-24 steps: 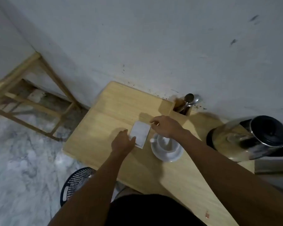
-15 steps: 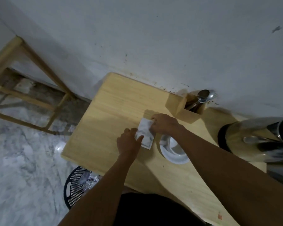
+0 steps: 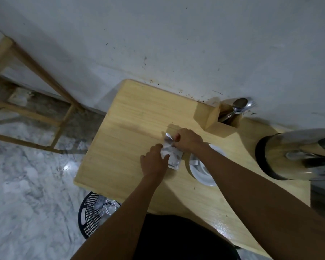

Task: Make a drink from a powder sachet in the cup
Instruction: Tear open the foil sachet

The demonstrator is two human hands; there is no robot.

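Both my hands hold a silvery powder sachet (image 3: 172, 154) above the wooden table (image 3: 131, 128). My left hand (image 3: 154, 162) grips its lower left edge. My right hand (image 3: 188, 140) pinches its top corner, which is bent over. A white cup (image 3: 196, 166) stands on a white saucer (image 3: 204, 178) just right of the sachet, mostly hidden under my right forearm.
A wooden holder (image 3: 219, 119) with metal spoons (image 3: 240, 105) stands at the back by the wall. A steel kettle (image 3: 296, 154) sits at the right. A black mesh bin (image 3: 94, 214) is on the marble floor below the table's front edge. A wooden frame (image 3: 26, 113) stands left.
The sachet was flat between my hands and is now crumpled, with its top corner twisted by my right hand. The view has shifted, so the table sits further right.
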